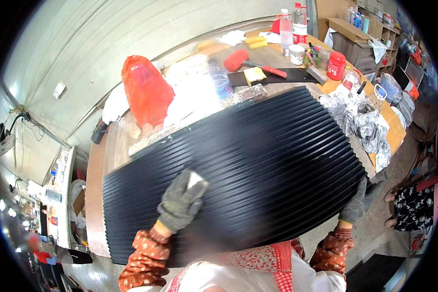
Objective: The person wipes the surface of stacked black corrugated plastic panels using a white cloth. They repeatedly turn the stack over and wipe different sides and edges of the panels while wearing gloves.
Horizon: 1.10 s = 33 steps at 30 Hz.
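A large black ribbed panel [277,160] lies tilted across the workbench in front of me and juts over its near edge. My left hand [181,200], in a grey knit glove, is closed round a small white piece [195,179] and rests on the ribs left of the middle. Whether that piece is a pad, a cloth or a block I cannot tell. At the panel's lower right corner, my gloved right hand [356,202] grips the edge, its thumb near the top side. A blur over the middle of the view hides some ribs.
Behind the panel are a red plastic bag [146,92], a water bottle [220,80], a red-headed mallet [237,60] and a yellow sponge [254,75]. A red jar [336,66] and crumpled grey-stained cloth [362,117] sit at the right. Another person [413,207] is at the far right.
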Tool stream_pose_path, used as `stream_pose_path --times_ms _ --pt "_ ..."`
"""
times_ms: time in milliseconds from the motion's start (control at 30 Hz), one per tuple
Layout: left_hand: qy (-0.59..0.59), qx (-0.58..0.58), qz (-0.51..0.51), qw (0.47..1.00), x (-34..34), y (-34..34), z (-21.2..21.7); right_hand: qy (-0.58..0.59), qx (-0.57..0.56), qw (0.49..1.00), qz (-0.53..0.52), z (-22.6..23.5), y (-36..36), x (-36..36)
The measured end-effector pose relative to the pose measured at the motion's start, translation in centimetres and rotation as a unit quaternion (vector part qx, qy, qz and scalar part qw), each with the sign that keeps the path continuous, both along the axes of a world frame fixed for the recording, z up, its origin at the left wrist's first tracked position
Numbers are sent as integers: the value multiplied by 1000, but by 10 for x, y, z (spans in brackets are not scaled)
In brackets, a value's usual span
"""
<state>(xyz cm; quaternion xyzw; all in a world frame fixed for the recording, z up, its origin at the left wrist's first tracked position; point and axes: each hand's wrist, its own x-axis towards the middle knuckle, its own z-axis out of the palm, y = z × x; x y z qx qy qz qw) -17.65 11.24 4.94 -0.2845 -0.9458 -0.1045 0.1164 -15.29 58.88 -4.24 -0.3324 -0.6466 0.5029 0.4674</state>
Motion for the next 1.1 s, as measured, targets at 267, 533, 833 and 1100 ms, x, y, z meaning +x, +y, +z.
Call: stream_pose_path --times_ms 267,533,833,1100 --pt "37 -129 261 956 17 -72 -23 113 -142 980 81 -30 17 2" --pt "70 -65 31 995 -105 178 -19 -51 170 979 98 -52 18 19" --pt "7 -70 -150 986 -130 165 9 18 -136 985 101 0 -6 7" --pt "15 -131 -71 989 -30 19 20 -51 -178 978 92 17 -2 9"
